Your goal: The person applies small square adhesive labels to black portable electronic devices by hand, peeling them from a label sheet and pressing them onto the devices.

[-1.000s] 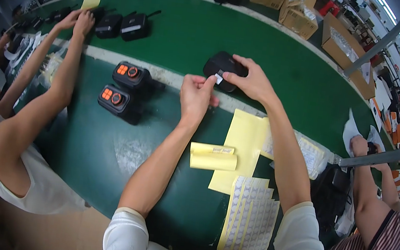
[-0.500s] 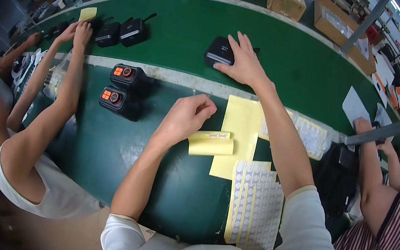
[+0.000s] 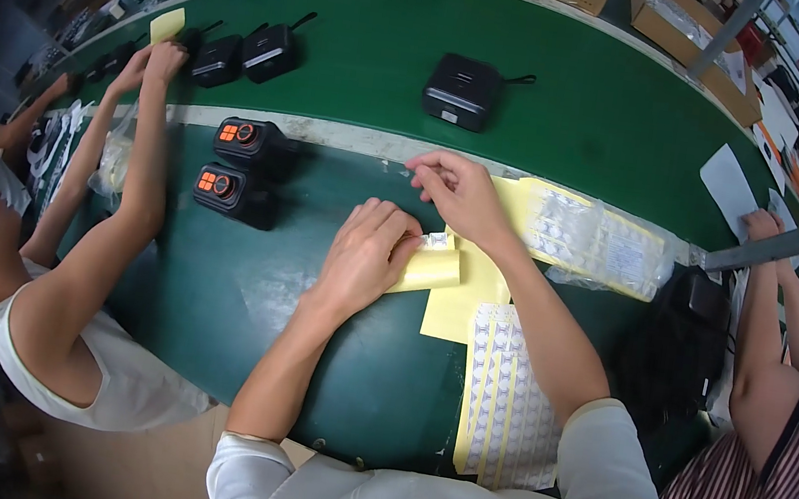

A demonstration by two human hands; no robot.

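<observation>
My left hand is closed at the left end of a curled yellow label strip, its fingertips pinching the edge. Just beyond it, my right hand hovers with fingers loosely bent and apart, and nothing shows in it. A black boxy device with a wrist strap rests on the green conveyor belt; a small pale label is on its near side. Beneath the strip lies a yellow backing sheet. Sheets of printed labels spread nearer to me.
Two black devices with orange buttons stand left on the green table. Bagged label sheets lie right, near a black bag. Co-workers sit on both sides; the left one's hands reach over the belt by more black devices.
My right hand has let go of the black device and come back toward me, beside my left hand. My left hand has lowered onto the yellow label strip. The device shows its labelled side.
</observation>
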